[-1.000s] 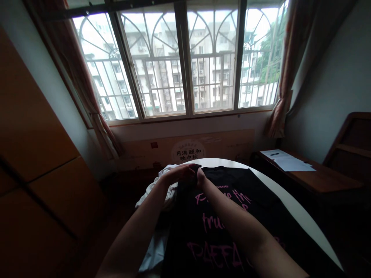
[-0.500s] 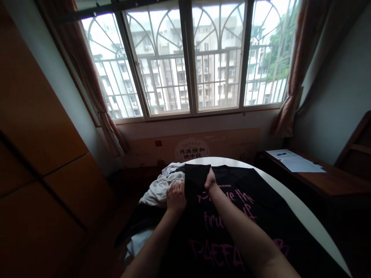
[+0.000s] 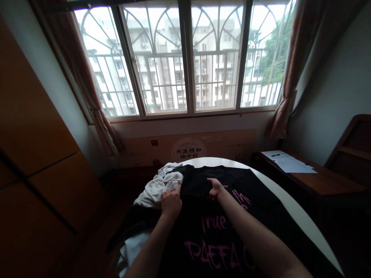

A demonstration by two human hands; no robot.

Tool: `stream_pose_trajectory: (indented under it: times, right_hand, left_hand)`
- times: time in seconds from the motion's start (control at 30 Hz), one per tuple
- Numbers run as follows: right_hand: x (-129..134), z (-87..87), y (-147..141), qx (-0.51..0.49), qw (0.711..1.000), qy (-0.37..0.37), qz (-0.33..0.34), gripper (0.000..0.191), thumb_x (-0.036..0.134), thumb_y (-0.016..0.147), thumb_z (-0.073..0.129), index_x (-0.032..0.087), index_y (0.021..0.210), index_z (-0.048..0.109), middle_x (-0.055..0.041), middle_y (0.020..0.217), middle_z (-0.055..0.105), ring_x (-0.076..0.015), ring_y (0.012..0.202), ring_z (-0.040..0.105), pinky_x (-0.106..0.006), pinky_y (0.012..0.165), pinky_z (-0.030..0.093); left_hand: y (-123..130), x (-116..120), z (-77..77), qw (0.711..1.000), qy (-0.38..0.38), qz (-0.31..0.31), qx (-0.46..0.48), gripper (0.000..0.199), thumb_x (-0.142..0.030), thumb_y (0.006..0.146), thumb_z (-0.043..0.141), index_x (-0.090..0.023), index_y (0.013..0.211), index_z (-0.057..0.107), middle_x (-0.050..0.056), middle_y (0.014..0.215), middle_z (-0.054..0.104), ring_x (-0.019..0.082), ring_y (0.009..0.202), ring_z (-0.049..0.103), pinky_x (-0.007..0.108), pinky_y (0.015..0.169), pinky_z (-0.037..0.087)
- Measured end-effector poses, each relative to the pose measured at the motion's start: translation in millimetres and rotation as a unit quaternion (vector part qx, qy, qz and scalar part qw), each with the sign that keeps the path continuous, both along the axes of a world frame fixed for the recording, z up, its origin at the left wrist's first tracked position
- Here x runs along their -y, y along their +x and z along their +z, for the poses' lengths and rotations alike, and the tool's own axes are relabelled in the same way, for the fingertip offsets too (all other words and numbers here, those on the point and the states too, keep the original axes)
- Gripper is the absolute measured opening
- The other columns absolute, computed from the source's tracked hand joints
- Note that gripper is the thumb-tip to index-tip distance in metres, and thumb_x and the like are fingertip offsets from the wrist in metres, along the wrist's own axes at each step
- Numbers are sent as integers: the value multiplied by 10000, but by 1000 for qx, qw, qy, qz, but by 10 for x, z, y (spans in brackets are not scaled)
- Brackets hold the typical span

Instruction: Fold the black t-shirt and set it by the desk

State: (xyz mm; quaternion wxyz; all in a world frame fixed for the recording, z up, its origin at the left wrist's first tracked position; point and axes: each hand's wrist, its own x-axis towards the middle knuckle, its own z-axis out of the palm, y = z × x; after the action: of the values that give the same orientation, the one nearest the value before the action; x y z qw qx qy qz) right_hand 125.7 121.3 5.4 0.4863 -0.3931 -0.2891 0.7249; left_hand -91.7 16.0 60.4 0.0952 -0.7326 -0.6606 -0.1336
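A black shirt (image 3: pixel 214 239) with pink lettering lies spread over a round white table (image 3: pixel 314 227). Its left part is folded inward near the far edge. My left hand (image 3: pixel 171 201) is closed on the shirt's left edge, beside the pile of white clothes (image 3: pixel 149 193). Over the upper middle of the shirt, my right hand (image 3: pixel 216 188) pinches the folded black fabric, its thumb pointing left. The fabric hides some of the lettering.
More dark and pale clothes (image 3: pixel 131 247) hang at the table's left side. Papers (image 3: pixel 290 163) and a pen lie on a brown wooden table (image 3: pixel 327 181) at the right. A barred window and curtains are beyond, with orange cabinets (image 3: pixel 37 154) at the left.
The raised black fabric between my hands has come down flatter over the shirt. My right hand has moved slightly right and nearer, and my left hand slightly left and nearer.
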Motion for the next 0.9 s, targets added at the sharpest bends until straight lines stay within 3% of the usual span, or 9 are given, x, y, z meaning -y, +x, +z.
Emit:
stream_pose_trajectory:
  times: [0.13, 0.23, 0.3, 0.47, 0.63, 0.73, 0.9]
  right_hand:
    - [-119, -136, 41, 74, 994, 20, -82, 533, 117, 805, 508, 172, 1332, 552, -99, 1044, 727, -237, 901, 720, -433, 879, 585]
    - [-378, -69, 99, 139, 977, 69, -145, 669, 95, 783, 527, 227, 1437, 473, -83, 1188, 684, -212, 1045, 672, -365, 963, 545]
    - [-597, 33, 90, 175, 968, 104, -148, 641, 107, 774, 577, 231, 1401, 530, -81, 1219, 674, -215, 1083, 649, -339, 985, 526]
    - [-1068, 216, -227, 246, 957, 134, -80, 554, 133, 725, 701, 191, 1273, 643, -59, 990, 711, -228, 935, 664, -396, 960, 516]
    - [-1303, 252, -556, 270, 949, 163, 3, 456, 75, 654, 734, 193, 1094, 720, -19, 890, 705, -201, 879, 658, -372, 938, 506]
    - [-1366, 286, -577, 260, 946, 178, 73, 432, 48, 637, 703, 194, 1040, 747, 3, 827, 717, -185, 777, 660, -362, 863, 531]
    - [-1452, 316, -508, 244, 936, 209, 145, 513, 36, 637, 679, 187, 1120, 759, -14, 767, 742, -184, 692, 669, -367, 797, 549]
  left_hand:
    - [-30, -11, -24, 1000, 6, -7, 14, 637, -76, 804, 493, -185, 1426, 580, 144, 1025, 761, 317, 1057, 644, 450, 929, 381]
    - [-50, -11, -45, 999, 3, -14, 33, 635, -78, 774, 521, -206, 1387, 620, 136, 1035, 764, 312, 1069, 644, 451, 958, 376]
    - [-62, -8, -55, 999, 2, -15, 42, 625, -80, 762, 528, -209, 1363, 640, 135, 1039, 764, 311, 1076, 641, 450, 966, 377]
    - [-97, 14, -59, 998, -5, -34, 59, 628, -67, 737, 531, -215, 1336, 653, 124, 1059, 761, 310, 1097, 633, 444, 966, 381]
    - [-129, 19, -81, 995, -15, -41, 85, 595, -77, 752, 535, -217, 1316, 662, 122, 1080, 760, 313, 1116, 627, 450, 970, 378]
    - [-143, 9, -97, 995, -15, -38, 95, 586, -89, 756, 544, -220, 1315, 663, 120, 1084, 759, 313, 1121, 623, 451, 978, 376]
    - [-156, 16, -75, 992, -25, -43, 113, 596, -94, 769, 562, -216, 1346, 645, 111, 1114, 753, 308, 1122, 616, 458, 985, 375]
